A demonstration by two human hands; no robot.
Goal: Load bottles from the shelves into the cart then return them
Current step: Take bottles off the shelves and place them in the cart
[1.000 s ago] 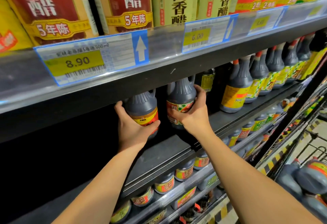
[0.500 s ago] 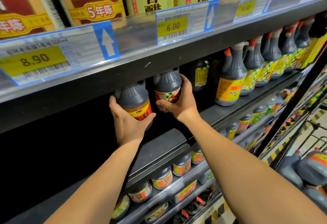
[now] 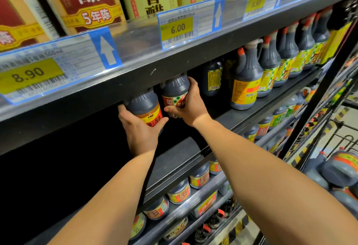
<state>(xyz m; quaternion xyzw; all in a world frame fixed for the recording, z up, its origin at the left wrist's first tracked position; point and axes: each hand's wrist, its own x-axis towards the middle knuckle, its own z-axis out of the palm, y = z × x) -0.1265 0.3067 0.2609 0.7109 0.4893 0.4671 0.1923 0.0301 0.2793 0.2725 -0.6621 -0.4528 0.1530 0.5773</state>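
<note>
Both hands are up at the middle shelf (image 3: 193, 153), left hand (image 3: 141, 132) and right hand (image 3: 190, 107) each wrapped around a bottle. Cart (image 3: 341, 169) at right holds several bottles, so can't tell if it's loading or returning.

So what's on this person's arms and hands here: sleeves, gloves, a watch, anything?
Nothing that shows. Both forearms are bare right up to the bottom edge of the picture, with no sleeve cuff in view. The left hand and the right hand have no gloves, and no watch, bracelet or ring is visible on the wrists or fingers.
</note>
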